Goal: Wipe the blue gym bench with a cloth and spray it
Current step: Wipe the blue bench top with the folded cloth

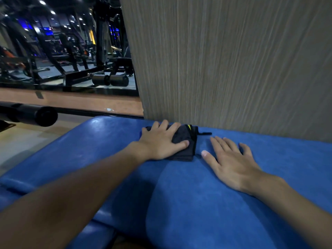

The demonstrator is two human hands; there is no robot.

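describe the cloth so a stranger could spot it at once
Find the blue bench against the grey wood-grain wall. At its far edge, under the left hand, lies the cloth: the only dark thing there, folded, with a yellow stripe.

A gym, as I see it: a blue padded bench (197,194) stretches in front of me against a wood-grain wall panel (233,60). To my left, black weight machines (100,42) stand in rows on a dark floor, with foam roller pads (110,80) before them, under small ceiling lights (42,2). A black padded bar (36,114) juts in beside me.
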